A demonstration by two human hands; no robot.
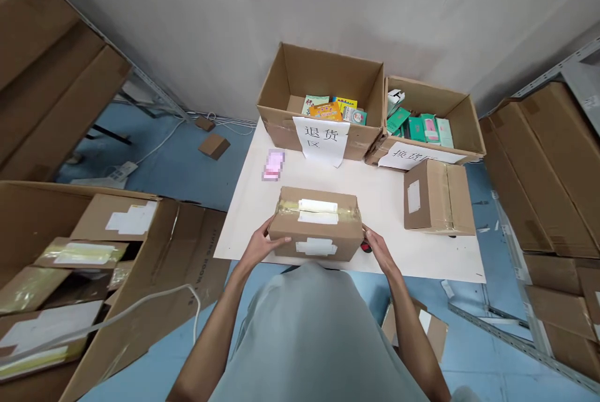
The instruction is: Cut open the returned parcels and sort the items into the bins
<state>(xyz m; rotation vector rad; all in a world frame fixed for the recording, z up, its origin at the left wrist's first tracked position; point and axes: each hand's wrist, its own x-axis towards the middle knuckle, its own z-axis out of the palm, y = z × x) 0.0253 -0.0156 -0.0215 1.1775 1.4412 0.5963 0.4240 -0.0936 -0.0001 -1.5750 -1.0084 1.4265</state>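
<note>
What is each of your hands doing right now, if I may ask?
Left hand: gripping one end of the taped brown cardboard box.
Right hand: at its other end, fingers partly hidden, grip unclear.

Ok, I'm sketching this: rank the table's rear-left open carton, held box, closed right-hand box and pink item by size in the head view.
1. Rear-left open carton
2. Held box
3. Closed right-hand box
4. Pink item

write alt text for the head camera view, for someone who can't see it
A left hand and a right hand hold the sides of a taped cardboard box near the front edge of a pale table. Behind it stand two open cartons bearing paper signs and holding small packs; another closed box sits to the right.
</note>
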